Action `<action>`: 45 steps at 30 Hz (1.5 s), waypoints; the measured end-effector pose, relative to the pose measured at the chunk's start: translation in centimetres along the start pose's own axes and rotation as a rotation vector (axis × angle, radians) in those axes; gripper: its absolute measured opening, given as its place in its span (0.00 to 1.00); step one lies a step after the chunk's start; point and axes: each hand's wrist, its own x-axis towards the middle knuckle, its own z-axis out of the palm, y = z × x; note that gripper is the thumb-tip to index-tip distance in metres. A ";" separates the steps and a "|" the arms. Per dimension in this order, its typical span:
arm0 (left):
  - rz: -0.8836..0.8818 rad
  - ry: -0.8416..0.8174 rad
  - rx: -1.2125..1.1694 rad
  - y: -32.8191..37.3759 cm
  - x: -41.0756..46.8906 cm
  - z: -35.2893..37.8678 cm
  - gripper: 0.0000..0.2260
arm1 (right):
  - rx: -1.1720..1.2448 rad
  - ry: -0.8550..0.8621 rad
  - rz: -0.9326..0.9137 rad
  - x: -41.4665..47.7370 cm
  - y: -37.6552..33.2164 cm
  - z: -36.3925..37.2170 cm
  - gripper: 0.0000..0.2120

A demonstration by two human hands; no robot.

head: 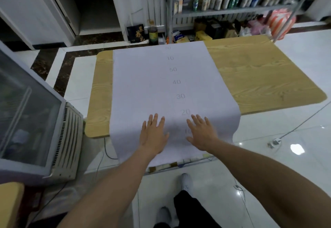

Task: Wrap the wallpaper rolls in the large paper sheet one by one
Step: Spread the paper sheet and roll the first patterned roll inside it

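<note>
You are standing at the near end of the surface (259,77), your white shoes (186,181) on the tiled floor just short of it. Both arms are reaching forward. Your left hand (154,134) and right hand (201,134) are lying palm down, side by side but apart, fingers straight and spread wide, holding nothing. They are pressing on the near part of the paper sheet (161,84), probably to flatten it and stop it sliding before anything is rolled into it.

The sheet is running lengthwise away from you. Its near end is hanging over the surface's near edge toward the floor, and its far end is reaching the far edge. A patterned strip (179,164) is showing under the hanging end; what it is cannot be told. No wallpaper roll is showing in this view, so you are likely needing to fetch one next.

Bare wood is lying on both sides of the sheet: a narrow band on the left, a much wider stretch on the right, which is offering the better room for setting a roll down. A glass-fronted cabinet (26,111) is crowding the near left, and a cable with a plug (274,142) is trailing across the floor on the right, so be minding your step there. Far beyond the surface, a metal shelf (232,9) is carrying cans and bottles.
</note>
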 end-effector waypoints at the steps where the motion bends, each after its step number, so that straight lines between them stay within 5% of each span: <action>1: 0.016 -0.005 -0.018 0.0 -0.7 0.3 0.30 | 0.025 0.003 0.004 -0.8 -0.6 0.2 0.34; 6: 0.147 -0.046 -0.114 -0.4 -3.7 2.8 0.25 | 0.119 -0.013 -0.047 -3.3 -2.6 2.3 0.26; 11: 0.117 -0.268 -0.132 -1.1 -4.8 7.3 0.25 | 0.164 -0.149 -0.068 -3.3 -3.1 5.9 0.23; 19: 0.027 -0.347 -0.168 -1.7 -2.4 14.9 0.22 | 0.239 -0.204 -0.106 -0.7 -2.8 12.5 0.19; 29: -0.077 -0.261 -0.206 -2.2 -0.2 19.4 0.19 | 0.260 -0.242 -0.101 2.9 -1.3 16.2 0.18; 37: 0.037 -0.031 -0.314 -2.6 -0.8 18.2 0.18 | 0.409 -0.171 -0.031 3.3 -1.0 14.9 0.06; 45: 0.136 0.146 -0.287 -2.7 -2.3 15.2 0.19 | 0.651 -0.113 0.047 2.5 -1.4 12.2 0.08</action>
